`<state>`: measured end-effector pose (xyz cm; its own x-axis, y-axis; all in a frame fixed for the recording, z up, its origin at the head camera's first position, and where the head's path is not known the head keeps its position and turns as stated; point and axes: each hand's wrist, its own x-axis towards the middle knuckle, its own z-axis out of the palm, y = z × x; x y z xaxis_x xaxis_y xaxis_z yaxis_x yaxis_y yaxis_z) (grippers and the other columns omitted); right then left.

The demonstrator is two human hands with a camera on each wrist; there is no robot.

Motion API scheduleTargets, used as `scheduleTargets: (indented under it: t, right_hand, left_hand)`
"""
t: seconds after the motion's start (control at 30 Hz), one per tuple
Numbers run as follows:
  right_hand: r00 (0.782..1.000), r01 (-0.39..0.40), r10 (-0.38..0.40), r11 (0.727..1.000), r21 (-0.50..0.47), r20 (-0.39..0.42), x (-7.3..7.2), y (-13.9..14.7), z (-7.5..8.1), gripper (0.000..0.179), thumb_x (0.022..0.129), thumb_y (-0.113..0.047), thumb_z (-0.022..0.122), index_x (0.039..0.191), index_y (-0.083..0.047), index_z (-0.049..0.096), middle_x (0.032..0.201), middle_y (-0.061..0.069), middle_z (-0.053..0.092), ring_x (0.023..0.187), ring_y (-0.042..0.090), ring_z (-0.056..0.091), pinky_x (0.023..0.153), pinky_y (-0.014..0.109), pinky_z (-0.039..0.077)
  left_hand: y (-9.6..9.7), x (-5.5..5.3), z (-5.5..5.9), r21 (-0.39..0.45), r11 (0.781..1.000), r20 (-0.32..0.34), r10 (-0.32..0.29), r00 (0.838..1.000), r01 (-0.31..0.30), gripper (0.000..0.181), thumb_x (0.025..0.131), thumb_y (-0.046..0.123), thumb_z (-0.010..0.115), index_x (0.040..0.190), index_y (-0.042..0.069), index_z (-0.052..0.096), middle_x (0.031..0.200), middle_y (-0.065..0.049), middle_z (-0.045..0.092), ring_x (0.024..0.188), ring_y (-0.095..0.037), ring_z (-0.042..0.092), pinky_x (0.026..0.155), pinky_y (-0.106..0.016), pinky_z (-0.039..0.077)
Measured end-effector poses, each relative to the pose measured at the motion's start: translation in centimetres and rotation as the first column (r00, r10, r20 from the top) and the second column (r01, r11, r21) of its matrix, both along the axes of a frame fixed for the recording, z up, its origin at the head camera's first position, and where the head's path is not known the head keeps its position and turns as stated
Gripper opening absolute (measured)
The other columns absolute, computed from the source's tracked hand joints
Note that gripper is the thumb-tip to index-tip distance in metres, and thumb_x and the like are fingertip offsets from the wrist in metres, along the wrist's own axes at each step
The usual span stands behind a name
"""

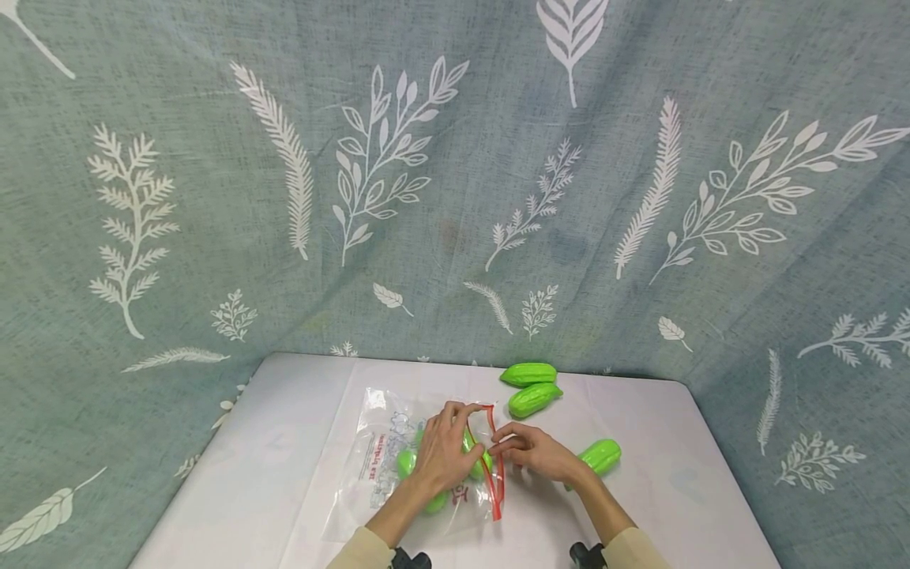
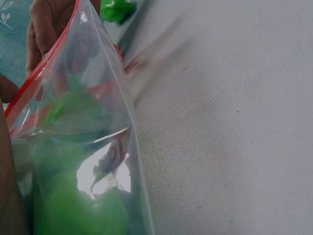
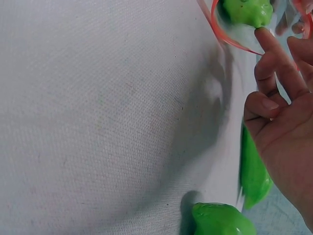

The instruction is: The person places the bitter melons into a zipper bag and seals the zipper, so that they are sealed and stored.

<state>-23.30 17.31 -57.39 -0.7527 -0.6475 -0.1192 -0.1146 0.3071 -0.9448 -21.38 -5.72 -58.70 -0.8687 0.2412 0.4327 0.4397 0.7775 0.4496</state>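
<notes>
A clear zip bag [image 1: 355, 466] with a red zip edge lies on the table, its mouth facing right. Several green ridged gourds [image 1: 407, 464] are inside it, seen blurred through the plastic. My left hand [image 1: 444, 450] lies over the bag and holds its mouth edge between thumb and fingers. At the mouth is my right hand [image 1: 529, 450], one finger stretched to the tip of a gourd [image 3: 247, 11] just inside the red rim. That hand's other fingers are partly bent, with nothing between them.
Two green gourds [image 1: 529, 374] lie side by side at the back of the white table [image 1: 640, 427]. Another gourd [image 1: 600, 456] lies to the right, partly behind my right forearm. A patterned green cloth [image 1: 455, 197] hangs behind the table.
</notes>
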Motion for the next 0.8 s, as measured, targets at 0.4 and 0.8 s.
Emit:
scheduleTargets:
  t: [0.4, 0.8]
  right_hand:
    - [1.000, -0.009, 0.009, 1.000, 0.008, 0.000, -0.03, -0.14, 0.24, 0.037, 0.095, -0.003, 0.050, 0.132, -0.004, 0.058, 0.120, 0.009, 0.070, 0.105, 0.034, 0.064, 0.076, 0.042, 0.050]
    - [1.000, -0.012, 0.012, 1.000, -0.001, 0.000, 0.05, -0.37, 0.37, 0.035, 0.097, -0.005, 0.052, 0.131, -0.007, 0.058, 0.123, 0.013, 0.068, 0.112, 0.032, 0.064, 0.080, 0.044, 0.054]
  left_hand:
    - [-0.12, 0.00, -0.08, 0.004, 0.999, 0.028, -0.053, 0.998, 0.053, 0.073, 0.085, 0.060, 0.068, 0.147, 0.027, 0.048, 0.123, -0.001, 0.047, 0.109, -0.018, 0.054, 0.103, -0.048, 0.041]
    - [-0.29, 0.22, -0.12, -0.020, 0.998, 0.006, -0.063, 0.998, 0.064, 0.082, 0.084, 0.061, 0.068, 0.154, 0.027, 0.039, 0.128, -0.003, 0.047, 0.114, -0.019, 0.055, 0.103, -0.049, 0.040]
